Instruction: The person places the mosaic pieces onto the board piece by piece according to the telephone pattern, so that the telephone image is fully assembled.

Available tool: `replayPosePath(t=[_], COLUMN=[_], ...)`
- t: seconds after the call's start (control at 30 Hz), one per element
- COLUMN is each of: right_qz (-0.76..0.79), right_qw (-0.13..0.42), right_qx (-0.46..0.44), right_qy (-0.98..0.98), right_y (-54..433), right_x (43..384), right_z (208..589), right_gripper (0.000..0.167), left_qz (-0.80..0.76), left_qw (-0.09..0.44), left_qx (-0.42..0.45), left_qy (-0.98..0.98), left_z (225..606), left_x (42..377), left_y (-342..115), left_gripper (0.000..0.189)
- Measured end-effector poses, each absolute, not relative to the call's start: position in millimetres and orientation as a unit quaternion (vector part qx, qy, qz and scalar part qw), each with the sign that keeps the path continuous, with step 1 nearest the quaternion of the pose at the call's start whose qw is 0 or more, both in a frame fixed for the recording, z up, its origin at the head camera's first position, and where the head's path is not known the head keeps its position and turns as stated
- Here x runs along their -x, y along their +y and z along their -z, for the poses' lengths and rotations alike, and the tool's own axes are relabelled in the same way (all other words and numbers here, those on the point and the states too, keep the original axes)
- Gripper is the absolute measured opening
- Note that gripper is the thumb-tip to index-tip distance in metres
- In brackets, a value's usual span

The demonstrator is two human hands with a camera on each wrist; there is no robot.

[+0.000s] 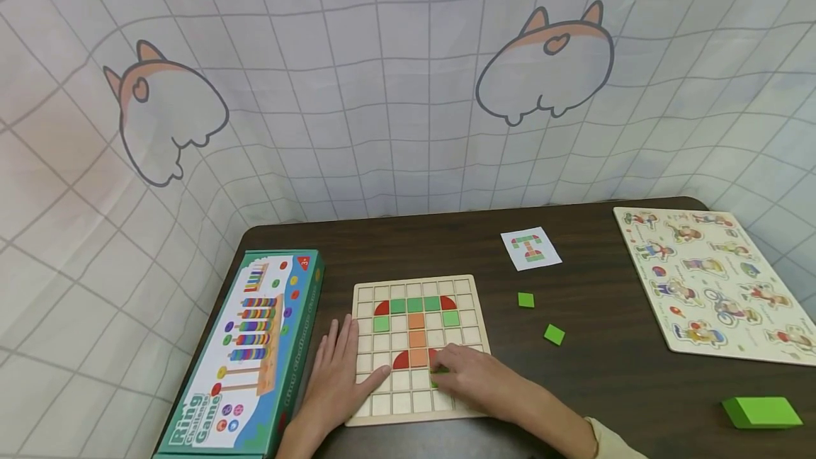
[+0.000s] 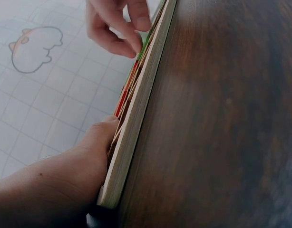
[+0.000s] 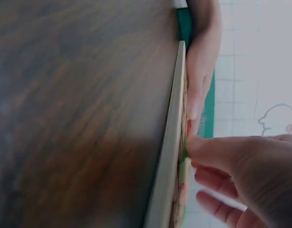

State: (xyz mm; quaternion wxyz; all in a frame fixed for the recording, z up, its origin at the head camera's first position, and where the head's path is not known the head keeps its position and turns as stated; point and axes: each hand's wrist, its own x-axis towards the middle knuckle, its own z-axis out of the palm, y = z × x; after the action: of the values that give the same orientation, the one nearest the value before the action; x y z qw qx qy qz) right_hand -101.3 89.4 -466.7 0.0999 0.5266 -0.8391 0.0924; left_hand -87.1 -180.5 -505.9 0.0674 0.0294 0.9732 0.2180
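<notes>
A wooden grid board bears red quarter-round tiles, green square tiles and a column of orange square tiles. My left hand rests along the board's left edge, fingers straight, its thumb over the lower left cells. Over the lower middle cells, my right hand pinches a green tile, mostly hidden under the fingers, right of the lowest orange tile. In the right wrist view the right thumb meets this green piece at the board's surface. The left wrist view shows the board edge-on.
Two loose green tiles and a pattern card lie right of the board. A Ring Challenge Game box stands at left. Farther right are a picture puzzle board and a green block. A grid-patterned curtain hangs behind.
</notes>
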Motion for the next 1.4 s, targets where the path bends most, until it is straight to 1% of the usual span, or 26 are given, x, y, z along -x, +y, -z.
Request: replayPosePath(t=[0.03,0.1,0.2,0.27,0.33,0.37,0.43,0.5,0.6,0.87,0.97,1.07,1.23,1.33,1.4], right_qz=[-0.088,-0.085,-0.102,-0.127,-0.155,-0.170,-0.186,-0.197,-0.197,-0.185,-0.175,-0.162,-0.138,-0.133,-0.131], right_qw=[0.103,0.094,0.087,0.109,0.152,0.173,0.213,0.230,0.235,0.221,0.207,0.173,0.096,0.064,0.049], right_qx=[-0.528,-0.525,-0.497,-0.477,-0.459,-0.453,-0.445,-0.435,-0.420,-0.393,-0.391,-0.376,-0.333,-0.315,-0.315], right_qy=[-0.839,-0.841,-0.857,-0.863,-0.861,-0.858,-0.850,-0.848,-0.854,-0.873,-0.880,-0.896,-0.928,-0.938,-0.939], right_y=[89,90,99,111,128,136,154,170,187,204,208,216,233,241,246], right_x=[101,102,105,109,113,114,116,117,117,122,123,125,130,133,135], right_z=[466,463,453,446,443,443,448,454,460,454,450,446,441,442,443], right_gripper=[0.010,0.014,0.028,0.038,0.042,0.041,0.033,0.029,0.037,0.031,0.035,0.044,0.055,0.056,0.052], left_qz=[-0.218,-0.217,-0.219,-0.220,-0.223,-0.224,-0.224,-0.223,-0.222,-0.220,-0.220,-0.224,-0.224,-0.222,-0.223], left_qw=[0.067,0.067,0.066,0.065,0.065,0.063,0.064,0.064,0.061,0.058,0.057,0.058,0.058,0.057,0.057], left_qx=[-0.030,-0.030,-0.029,-0.027,-0.029,-0.030,-0.032,-0.035,-0.035,-0.034,-0.034,-0.034,-0.033,-0.034,-0.034], left_qy=[0.973,0.973,0.973,0.973,0.972,0.972,0.972,0.972,0.973,0.973,0.973,0.972,0.972,0.973,0.973], left_z=[506,506,506,506,507,507,507,507,507,508,508,507,508,508,508], left_x=[87,87,87,87,87,87,87,86,86,87,87,87,87,86,86], left_y=[-181,-182,-182,-182,-182,-182,-182,-182,-182,-181,-181,-181,-182,-181,-181], left_gripper=[0.105,0.105,0.105,0.105,0.105,0.105,0.105,0.104,0.104,0.104,0.105,0.105,0.105,0.105,0.105])
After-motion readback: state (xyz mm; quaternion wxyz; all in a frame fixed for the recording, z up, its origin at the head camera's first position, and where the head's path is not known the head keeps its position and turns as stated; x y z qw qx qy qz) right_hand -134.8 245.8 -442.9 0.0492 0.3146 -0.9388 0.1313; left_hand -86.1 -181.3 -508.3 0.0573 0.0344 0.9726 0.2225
